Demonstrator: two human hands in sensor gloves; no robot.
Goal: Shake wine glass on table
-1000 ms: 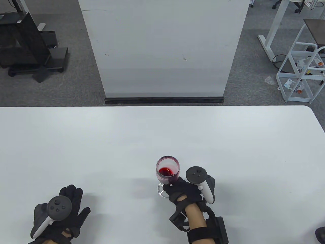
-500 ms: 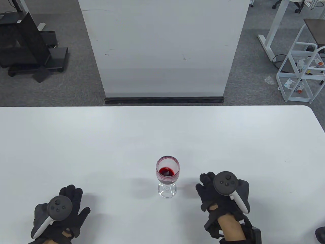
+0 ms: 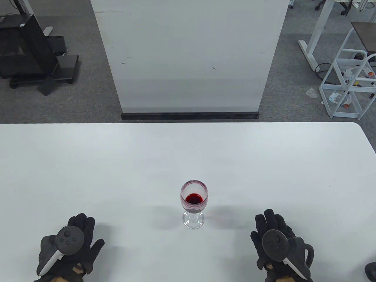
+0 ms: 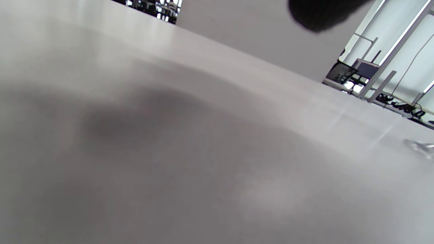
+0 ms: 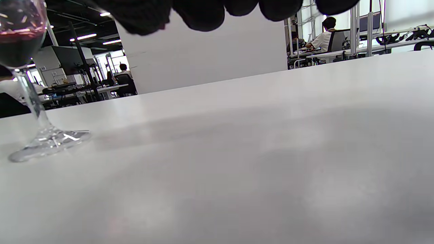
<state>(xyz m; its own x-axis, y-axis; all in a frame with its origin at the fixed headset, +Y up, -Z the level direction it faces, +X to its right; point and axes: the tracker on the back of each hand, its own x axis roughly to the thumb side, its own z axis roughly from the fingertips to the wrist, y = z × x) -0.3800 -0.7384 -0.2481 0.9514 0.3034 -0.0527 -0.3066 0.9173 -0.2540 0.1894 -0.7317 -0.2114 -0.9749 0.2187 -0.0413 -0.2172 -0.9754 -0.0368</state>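
A clear wine glass (image 3: 194, 202) with a little red wine stands upright on the white table (image 3: 188, 152), near the front middle. It also shows in the right wrist view (image 5: 27, 84) at the far left. My right hand (image 3: 276, 235) lies flat on the table to the right of the glass, apart from it, fingers spread and holding nothing. Its fingertips (image 5: 203, 13) hang in at the top of the right wrist view. My left hand (image 3: 79, 235) lies flat at the front left, empty. One fingertip (image 4: 318, 13) shows in the left wrist view.
A tall white panel (image 3: 188, 58) stands on the floor behind the table's far edge. A white wire rack (image 3: 349, 79) stands at the right and dark equipment (image 3: 29, 50) at the left, both off the table.
My right hand let go of the glass stem, moved right and back toward the front edge, and now lies flat. The wine has settled. The left hand has not moved.
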